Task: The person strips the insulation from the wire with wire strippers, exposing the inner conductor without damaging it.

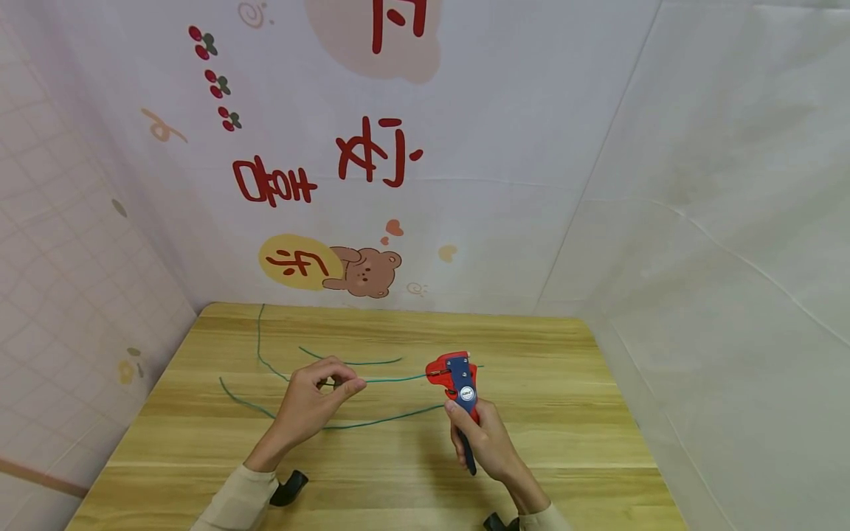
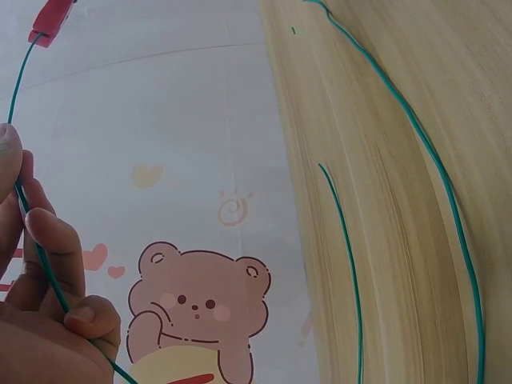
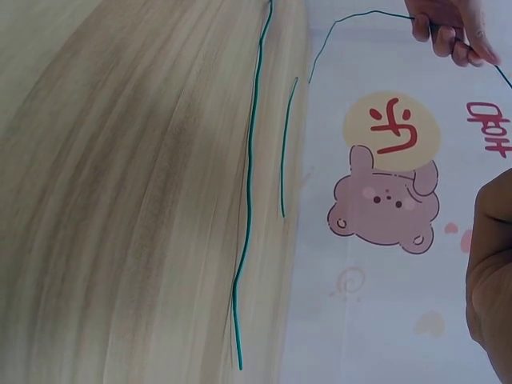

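Note:
My left hand (image 1: pixel 312 402) pinches a thin green wire (image 1: pixel 398 380) between thumb and fingertips, above the table. In the left wrist view the wire (image 2: pixel 50 276) runs across the palm under curled fingers. Its right end goes into the red head of a wire stripper (image 1: pixel 460 372); the other end trails off to the left. My right hand (image 1: pixel 490 442) grips the stripper by its dark blue handles, head pointing away from me. In the right wrist view only part of the right hand (image 3: pixel 492 272) shows, and the stripper is out of frame.
A long green wire (image 1: pixel 385 420) lies on the wooden table (image 1: pixel 372 479) below the hands. Behind them lies a shorter green wire (image 1: pixel 372 363), and a tiny green bit (image 2: pixel 294 30) sits near the back edge. White printed cloth (image 1: pixel 491 184) encloses the table.

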A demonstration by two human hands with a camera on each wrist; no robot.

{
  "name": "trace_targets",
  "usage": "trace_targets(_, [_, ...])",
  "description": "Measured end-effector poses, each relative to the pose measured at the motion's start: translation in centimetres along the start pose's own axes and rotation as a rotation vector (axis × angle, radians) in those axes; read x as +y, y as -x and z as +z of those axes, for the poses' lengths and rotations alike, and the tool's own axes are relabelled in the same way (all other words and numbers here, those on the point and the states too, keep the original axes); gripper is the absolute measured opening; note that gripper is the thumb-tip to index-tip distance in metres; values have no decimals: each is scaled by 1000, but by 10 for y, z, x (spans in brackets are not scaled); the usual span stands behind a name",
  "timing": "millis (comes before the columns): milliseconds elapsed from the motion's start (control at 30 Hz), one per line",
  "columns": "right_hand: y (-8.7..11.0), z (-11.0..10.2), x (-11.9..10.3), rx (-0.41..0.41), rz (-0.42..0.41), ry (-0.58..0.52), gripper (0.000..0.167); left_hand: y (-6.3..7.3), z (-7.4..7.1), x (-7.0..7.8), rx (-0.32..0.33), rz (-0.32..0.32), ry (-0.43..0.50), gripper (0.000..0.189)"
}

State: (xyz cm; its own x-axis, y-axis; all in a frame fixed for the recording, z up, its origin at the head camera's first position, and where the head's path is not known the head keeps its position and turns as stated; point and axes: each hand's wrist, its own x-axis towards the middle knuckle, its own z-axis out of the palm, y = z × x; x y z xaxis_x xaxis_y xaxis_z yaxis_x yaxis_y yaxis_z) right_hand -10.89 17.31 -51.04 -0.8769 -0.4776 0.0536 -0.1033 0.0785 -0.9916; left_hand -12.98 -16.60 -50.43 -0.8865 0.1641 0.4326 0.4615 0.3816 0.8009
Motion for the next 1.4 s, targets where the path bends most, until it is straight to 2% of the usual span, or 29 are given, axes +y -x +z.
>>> trace_targets(200, [0, -4, 0, 7, 4, -22, 50, -1, -2, -2, 7, 26, 16, 19])
trace_targets(300, [3, -14, -1, 36, -1, -95, 56, 2, -11, -4, 49, -4, 6, 20])
trace_targets(400, [8, -27, -3, 98, -25, -176, 57, 6, -23, -6, 104, -52, -22, 19])
trace_targets(533, [12, -39, -4, 155, -42, -195, 55, 8, -31, -7, 102, -65, -50, 7])
trace_targets(767, [14, -40, -3, 149, -9, -165, 57, 9, -26, -8, 69, -81, -64, 15])
trace_targets(967, [15, -40, -3, 157, -7, -159, 56, 10, -23, -6, 64, -101, -78, 5])
trace_targets(1167, [16, -41, -4, 151, -10, -138, 57, 10, -22, -5, 58, -102, -77, 13])
trace_targets(1400, [16, -41, -3, 157, -12, -102, 55, 11, -21, -8, 39, -123, -84, 5])
